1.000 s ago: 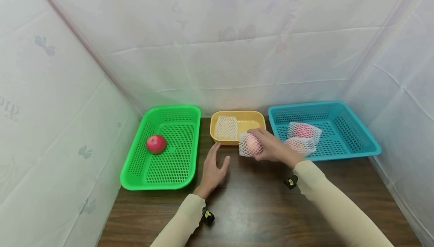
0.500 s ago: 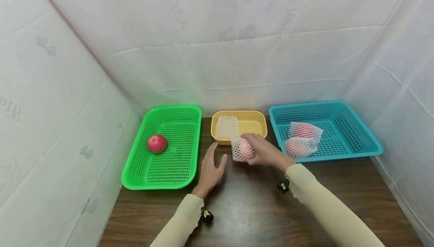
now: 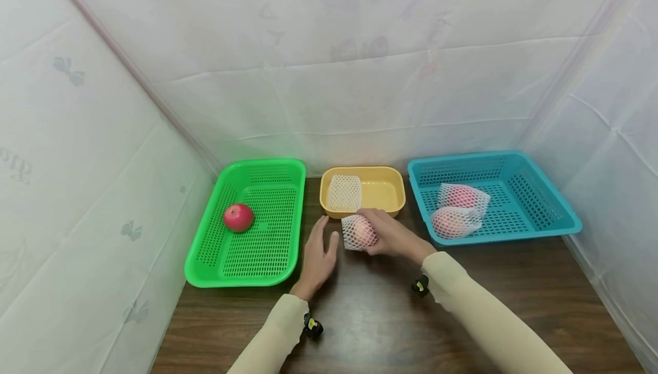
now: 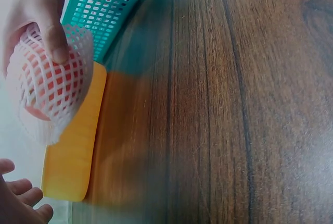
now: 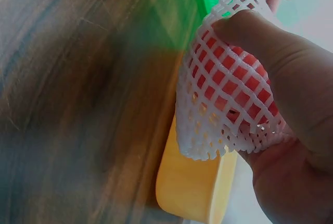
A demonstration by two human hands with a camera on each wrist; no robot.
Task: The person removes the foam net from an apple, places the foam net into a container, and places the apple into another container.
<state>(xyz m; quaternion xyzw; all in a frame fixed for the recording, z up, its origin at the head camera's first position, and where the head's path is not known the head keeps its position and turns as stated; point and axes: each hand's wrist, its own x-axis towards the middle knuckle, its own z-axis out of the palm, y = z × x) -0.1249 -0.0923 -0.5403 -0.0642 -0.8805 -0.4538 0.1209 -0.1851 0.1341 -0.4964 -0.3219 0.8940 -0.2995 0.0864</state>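
Observation:
My right hand (image 3: 389,236) grips an apple (image 5: 237,81) wrapped in a white foam net sleeve (image 5: 200,114), held in front of the yellow tray (image 3: 382,194). In the right wrist view the thumb presses on the netting, and red skin shows through its holes. Just left of the wrapped apple, my left hand (image 3: 317,260) is held with fingers spread and nothing in it. In the left wrist view its fingertips (image 4: 32,197) appear at the lower left, apart from the netting. A flat foam net sleeve (image 3: 344,193) lies in the left part of the yellow tray.
On the left, a green basket (image 3: 257,276) holds one bare red apple (image 3: 239,217). A blue basket (image 3: 534,191) at the right holds two net-wrapped apples (image 3: 454,222). Pale sheeting (image 3: 308,100) rises behind and beside the dark wooden table (image 3: 380,317).
My right hand has moved left and slightly nearer with the wrapped apple, away from the blue basket and closer to my left hand. The left hand has barely shifted.

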